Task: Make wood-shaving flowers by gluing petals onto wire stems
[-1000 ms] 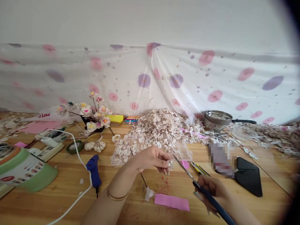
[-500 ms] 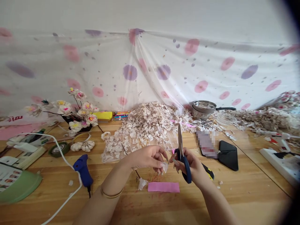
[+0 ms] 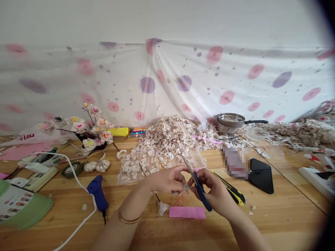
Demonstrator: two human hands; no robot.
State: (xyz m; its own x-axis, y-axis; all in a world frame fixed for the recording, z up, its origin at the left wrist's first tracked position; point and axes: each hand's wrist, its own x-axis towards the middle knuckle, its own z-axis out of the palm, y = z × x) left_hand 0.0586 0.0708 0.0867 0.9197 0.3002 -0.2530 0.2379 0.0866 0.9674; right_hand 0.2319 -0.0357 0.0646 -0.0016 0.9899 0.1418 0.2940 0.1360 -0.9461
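My left hand (image 3: pixel 169 180) is closed, pinching a small whitish translucent petal (image 3: pixel 186 188) that looks like a piece of dry garlic skin. Close beside it, my right hand (image 3: pixel 213 190) is closed on scissors (image 3: pixel 200 195) with dark blue handles, their blades tilted up and to the left. My right fingertips are near the petal; whether they touch it I cannot tell. Below the hands lie a pink paper strip (image 3: pixel 187 212) and a white flower bud (image 3: pixel 162 208) on a dark stem, which passes partly behind my left hand.
A big heap of dry pale skins (image 3: pixel 170 134) stands behind a clear divided tray (image 3: pixel 125 177). Garlic bulbs (image 3: pixel 102 166), a blue glue gun (image 3: pixel 98 193) and a white cord (image 3: pixel 78 177) are at left. A yellow-black utility knife (image 3: pixel 232 191) and a black phone-like object (image 3: pixel 261 175) lie right.
My hands have come closer together, and the scissors have tilted from nearly upright to leaning left. The view has shifted slightly, showing more of the utility knife.
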